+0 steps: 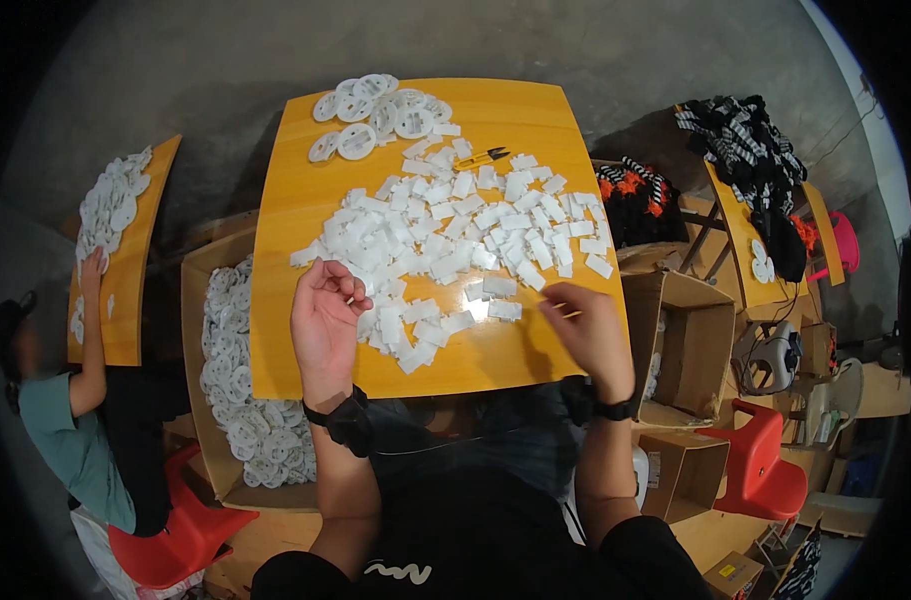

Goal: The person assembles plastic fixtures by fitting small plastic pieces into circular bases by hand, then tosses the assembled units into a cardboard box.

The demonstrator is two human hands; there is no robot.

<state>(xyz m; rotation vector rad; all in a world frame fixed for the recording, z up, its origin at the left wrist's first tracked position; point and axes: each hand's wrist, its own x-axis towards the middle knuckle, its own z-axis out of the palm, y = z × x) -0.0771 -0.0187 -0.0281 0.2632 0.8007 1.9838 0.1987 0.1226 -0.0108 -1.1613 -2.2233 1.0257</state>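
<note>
My left hand (325, 318) is over the left front of the yellow table (285, 365), palm up and fingers loosely curled. Nothing shows in it. Beside its fingertips spreads a big pile of small white rectangular pieces (405, 230). Over the table's right side, my right hand (590, 335) has its fingers bent and somewhat apart, slightly blurred, with no object visible. Between the hands, closer to the right one, two separate white rectangles (499, 286) lie on the wood. At the pile's far edge rests a pair of yellow-handled thread snips (482, 158).
Round white discs (356, 141) are stacked at the table's far left. A cardboard box of discs (240, 380) stands left, another box (687, 345) right. A co-worker (85, 430) sits at a side table. Black striped textiles (745, 140) and a red chair (760, 465) are right.
</note>
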